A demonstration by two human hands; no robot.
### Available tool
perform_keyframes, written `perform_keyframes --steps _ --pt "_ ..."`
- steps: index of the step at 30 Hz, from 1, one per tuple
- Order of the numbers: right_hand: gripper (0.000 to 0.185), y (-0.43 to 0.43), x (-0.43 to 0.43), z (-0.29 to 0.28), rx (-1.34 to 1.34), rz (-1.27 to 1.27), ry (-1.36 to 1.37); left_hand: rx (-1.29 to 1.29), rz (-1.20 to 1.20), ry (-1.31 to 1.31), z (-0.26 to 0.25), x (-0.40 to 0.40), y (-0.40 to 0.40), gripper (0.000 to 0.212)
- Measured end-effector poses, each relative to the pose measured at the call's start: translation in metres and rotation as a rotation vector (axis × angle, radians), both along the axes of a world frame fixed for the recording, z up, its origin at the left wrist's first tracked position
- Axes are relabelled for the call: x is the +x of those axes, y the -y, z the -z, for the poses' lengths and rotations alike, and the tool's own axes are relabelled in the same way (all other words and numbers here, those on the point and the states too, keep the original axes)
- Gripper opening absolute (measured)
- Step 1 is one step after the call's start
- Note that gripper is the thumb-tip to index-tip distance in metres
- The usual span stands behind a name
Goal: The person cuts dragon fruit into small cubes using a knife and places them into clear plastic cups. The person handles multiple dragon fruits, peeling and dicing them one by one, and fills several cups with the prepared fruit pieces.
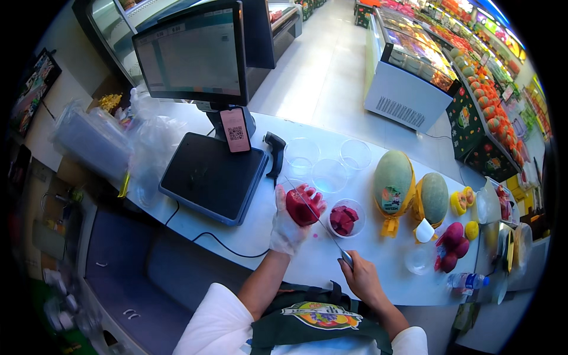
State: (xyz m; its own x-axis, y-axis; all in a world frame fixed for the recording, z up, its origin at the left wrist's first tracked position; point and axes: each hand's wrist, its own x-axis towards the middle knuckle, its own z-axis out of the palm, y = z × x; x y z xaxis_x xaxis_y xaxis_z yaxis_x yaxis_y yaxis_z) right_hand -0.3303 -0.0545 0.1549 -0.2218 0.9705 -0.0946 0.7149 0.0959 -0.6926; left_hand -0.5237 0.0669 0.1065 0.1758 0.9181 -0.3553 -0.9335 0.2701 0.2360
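My left hand (286, 233), in a thin transparent plastic glove, cradles a piece of peeled red dragon fruit (295, 212) on its palm. Red juice stains the gloved fingers. In my right hand (363, 276) is the grey handle of a long knife (327, 231). Its thin blade slants up to the left across the fruit; how deep it sits in the flesh I cannot tell. Just right of the fruit stands a transparent plastic cup (363, 214) holding red dragon fruit chunks (343, 221). Three more transparent cups (329, 175) stand behind it.
Left are a flat black scale (213, 175), a monitor (191, 57), a phone (236, 132) showing a code and a barcode scanner (277, 153). To the right lie netted melons (393, 177), whole dragon fruits (452, 244), a plastic lid or bowl (419, 259) and a water bottle (467, 280).
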Motion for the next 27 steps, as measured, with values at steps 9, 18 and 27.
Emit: perform_keyframes --steps 9,18,27 --pt "0.023 -0.004 -0.045 0.006 -0.043 0.093 0.112 -0.007 0.085 0.016 0.011 -0.028 -0.025 0.075" --pt "0.026 -0.004 -0.055 0.021 -0.126 0.156 0.241 -0.036 0.165 0.089 0.011 -0.024 -0.035 0.072" --pt "0.024 -0.012 -0.057 0.034 -0.077 0.187 0.143 -0.105 0.201 0.090 0.017 -0.026 -0.044 0.071"
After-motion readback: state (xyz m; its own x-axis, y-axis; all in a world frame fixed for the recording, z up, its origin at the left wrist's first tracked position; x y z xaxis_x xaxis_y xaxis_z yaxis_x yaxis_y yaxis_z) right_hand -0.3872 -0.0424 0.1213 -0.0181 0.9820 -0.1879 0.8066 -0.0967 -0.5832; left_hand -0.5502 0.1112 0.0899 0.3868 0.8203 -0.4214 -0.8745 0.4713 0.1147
